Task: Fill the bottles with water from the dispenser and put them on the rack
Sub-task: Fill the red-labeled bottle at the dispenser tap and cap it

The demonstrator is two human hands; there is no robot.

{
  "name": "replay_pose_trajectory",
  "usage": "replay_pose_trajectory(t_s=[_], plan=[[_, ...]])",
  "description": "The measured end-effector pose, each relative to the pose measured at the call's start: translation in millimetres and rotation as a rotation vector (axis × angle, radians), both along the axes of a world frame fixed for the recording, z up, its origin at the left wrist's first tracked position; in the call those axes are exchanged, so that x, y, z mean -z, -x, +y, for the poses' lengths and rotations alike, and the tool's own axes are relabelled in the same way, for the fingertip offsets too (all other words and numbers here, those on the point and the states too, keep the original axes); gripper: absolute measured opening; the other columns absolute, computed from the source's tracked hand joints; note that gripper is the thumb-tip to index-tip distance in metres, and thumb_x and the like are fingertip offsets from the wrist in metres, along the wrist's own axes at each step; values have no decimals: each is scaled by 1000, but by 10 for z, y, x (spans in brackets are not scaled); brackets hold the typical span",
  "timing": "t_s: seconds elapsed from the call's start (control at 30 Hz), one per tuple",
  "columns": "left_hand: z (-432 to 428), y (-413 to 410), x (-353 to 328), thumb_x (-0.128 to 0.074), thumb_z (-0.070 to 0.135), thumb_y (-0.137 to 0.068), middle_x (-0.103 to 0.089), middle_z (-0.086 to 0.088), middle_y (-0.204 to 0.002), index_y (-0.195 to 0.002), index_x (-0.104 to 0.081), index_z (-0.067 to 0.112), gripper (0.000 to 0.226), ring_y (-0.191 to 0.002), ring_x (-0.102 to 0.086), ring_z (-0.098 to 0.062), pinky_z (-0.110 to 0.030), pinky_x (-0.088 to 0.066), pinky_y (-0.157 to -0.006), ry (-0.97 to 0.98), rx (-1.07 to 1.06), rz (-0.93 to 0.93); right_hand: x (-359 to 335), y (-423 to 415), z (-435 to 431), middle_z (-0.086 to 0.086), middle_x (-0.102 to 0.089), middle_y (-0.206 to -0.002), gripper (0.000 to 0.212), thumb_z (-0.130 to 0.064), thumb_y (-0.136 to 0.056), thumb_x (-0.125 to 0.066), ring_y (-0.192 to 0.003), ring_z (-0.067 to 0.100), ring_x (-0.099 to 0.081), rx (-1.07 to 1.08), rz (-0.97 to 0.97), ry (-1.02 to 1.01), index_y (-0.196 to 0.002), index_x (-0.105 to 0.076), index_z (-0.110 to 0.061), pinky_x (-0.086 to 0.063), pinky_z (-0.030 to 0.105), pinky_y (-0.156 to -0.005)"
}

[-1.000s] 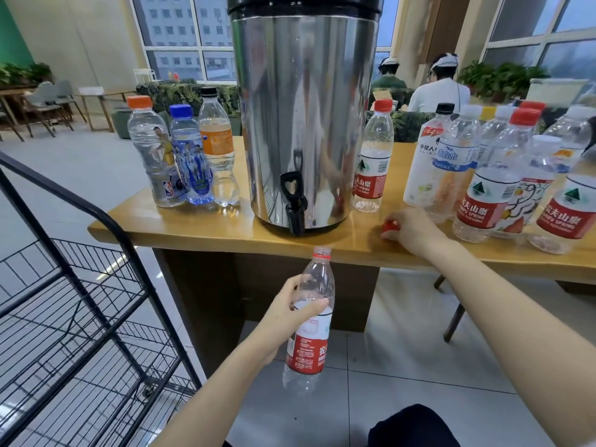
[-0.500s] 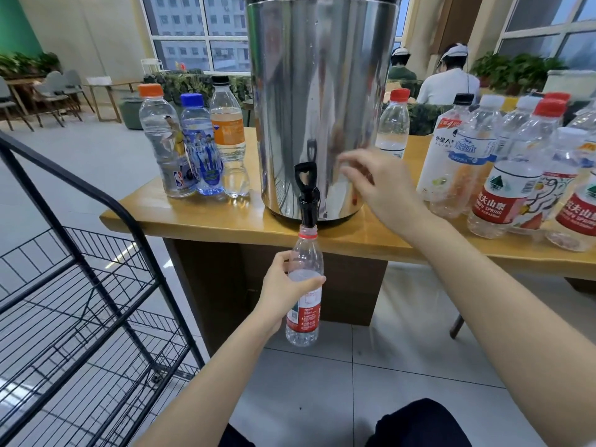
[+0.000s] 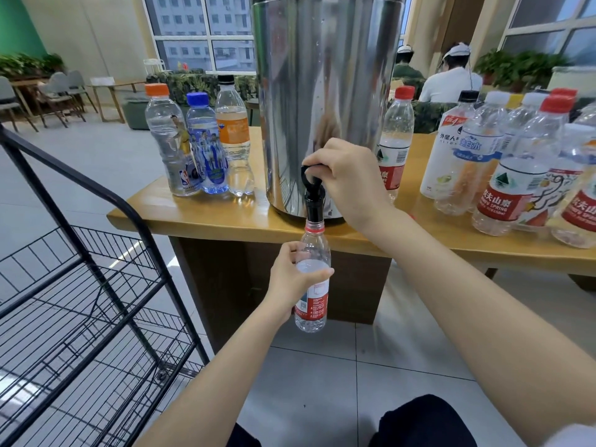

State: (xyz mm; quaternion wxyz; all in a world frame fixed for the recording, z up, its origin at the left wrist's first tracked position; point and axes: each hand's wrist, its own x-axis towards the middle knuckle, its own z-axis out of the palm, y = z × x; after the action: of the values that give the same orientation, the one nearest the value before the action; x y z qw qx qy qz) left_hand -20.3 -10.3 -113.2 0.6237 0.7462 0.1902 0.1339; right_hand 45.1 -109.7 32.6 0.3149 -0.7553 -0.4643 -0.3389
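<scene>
L hand point(image 3: 292, 279): wrapped round bottle point(image 3: 312, 304) mid-body; held upright, below desk point(image 3: 206, 217) edge.
Bottle: uncapped; mouth sat directly under tap point(image 3: 312, 201) spout.
R hand point(image 3: 350, 175): fingers curled over tap top.
Dispenser point(image 3: 322, 91): stood on desk, btwn capped bottles point(image 3: 206, 146).
Rack point(image 3: 80, 285): on floor, left of desk.

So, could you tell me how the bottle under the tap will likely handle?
The bottle looks like thin clear plastic, so it probably dents under a firm grip by the left hand. Uncapped beneath the tap, it might spill if squeezed or tilted.
</scene>
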Motion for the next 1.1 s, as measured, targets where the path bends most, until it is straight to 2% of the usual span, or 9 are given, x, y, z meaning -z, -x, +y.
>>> replay_pose_trajectory(t_s=[0.1, 0.2, 0.4, 0.5, 0.7, 0.8, 0.97, 1.1], plan=[[-1, -13, -3, -86, 20, -73, -53, 10, -114, -124, -41, 28, 68, -108, -53, -13, -31, -47, -87, -7, -4, 4, 66, 48, -53, 9, -66, -85, 13, -3, -86, -66, -78, 23, -64, -33, -51, -18, -96, -73, -1, -53, 31, -69], [-3, -12, -8, -86, 21, -72, -53, 9, -117, -128, -42, 25, 71, -108, -52, -12, -32, -47, -88, -11, -4, 10, 153, 104, -116, 10, -65, -86, 13, -4, -87, -64, -79, 21, -64, -62, -84, -17, -98, -72, 0, -53, 28, -70], [-4, -18, -4, -86, 23, -72, -56, 0, -132, -133, -42, 23, 76, -111, -53, -13, -37, -48, -95, -27, -15, 22, 265, 179, -248, 12, -65, -88, 15, 0, -85, -68, -80, 21, -64, -87, -140, 115, -100, -71, 1, -50, 20, -72], [-19, -20, -1, -87, 24, -72, -57, -2, -133, -134, -42, 22, 77, -116, -55, -17, -38, -48, -96, -26, -22, 25, 353, 198, -285, 13, -65, -91, 20, 4, -81, -70, -84, 21, -66, -97, -137, 192, -101, -70, 2, -54, 22, -75], [-49, -19, -14, -87, 22, -71, -57, -2, -134, -135, -42, 21, 78, -120, -55, -22, -43, -49, -99, -16, -42, 38, 390, 167, -326, 13, -65, -92, 20, 7, -81, -69, -85, 21, -66, -128, -118, 142, -101, -70, 2, -55, 22, -79], [-51, -11, -20, -87, 22, -71, -57, -2, -133, -135, -42, 22, 78, -120, -56, -21, -41, -48, -97, -7, -46, 41, 413, 110, -343, 13, -63, -93, 18, 8, -84, -65, -85, 22, -65, -169, -82, 114, -101, -68, 2, -59, 32, -76], [-52, 20, -46, -85, 19, -72, -57, -2, -132, -136, -42, 22, 77, -111, -53, -14, -33, -45, -89, 19, -40, 30, 433, -32, -439, 12, -64, -95, 16, 5, -86, -63, -88, 20, -65, -194, -45, 85, -101, -68, 1, -58, 34, -77], [-53, 34, -60, -85, 17, -72, -57, -2, -132, -136, -42, 22, 77, -114, -53, -16, -34, -45, -89, 18, -41, 28, 464, -106, -485, 12, -68, -101, 14, -1, -87, -63, -93, 22, -66, -135, -99, 72, -100, -68, 0, -58, 37, -76]])
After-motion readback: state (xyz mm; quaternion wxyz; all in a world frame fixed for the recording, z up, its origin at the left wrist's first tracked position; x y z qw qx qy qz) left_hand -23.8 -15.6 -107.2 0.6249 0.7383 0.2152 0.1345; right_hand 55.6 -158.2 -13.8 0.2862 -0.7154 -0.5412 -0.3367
